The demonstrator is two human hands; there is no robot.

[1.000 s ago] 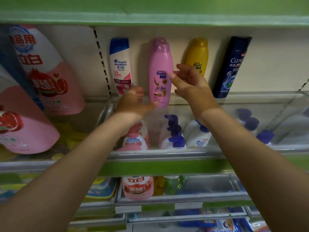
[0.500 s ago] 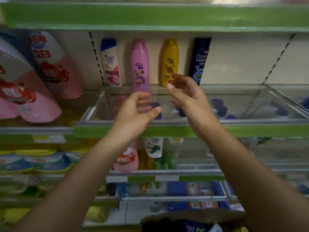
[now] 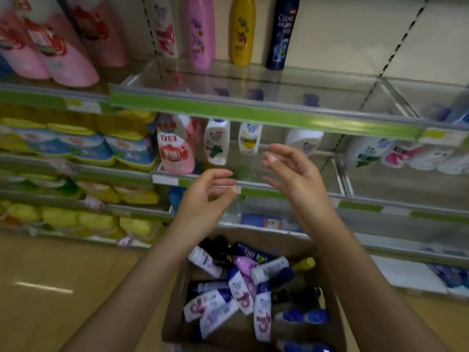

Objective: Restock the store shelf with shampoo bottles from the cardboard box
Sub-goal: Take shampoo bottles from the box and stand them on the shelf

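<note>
Both hands are held empty above the cardboard box (image 3: 175, 313), the left hand (image 3: 203, 199) loosely curled, the right hand (image 3: 294, 181) spread. Shampoo bottles (image 3: 262, 313) are heaped inside: rigid, smooth plastic, probably light yet slippery, best gripped round the body. Four bottles are stood on the shelf (image 3: 253, 115).

A shop aisle: tiered shelves (image 3: 264, 118) with green price strips carry rows of shampoo bottles (image 3: 242, 31) and detergent pouches (image 3: 68, 59).

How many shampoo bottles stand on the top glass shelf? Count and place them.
4, in a row at the back wall: white bottle, pink bottle, yellow bottle, dark blue bottle. None looks hidden.
</note>
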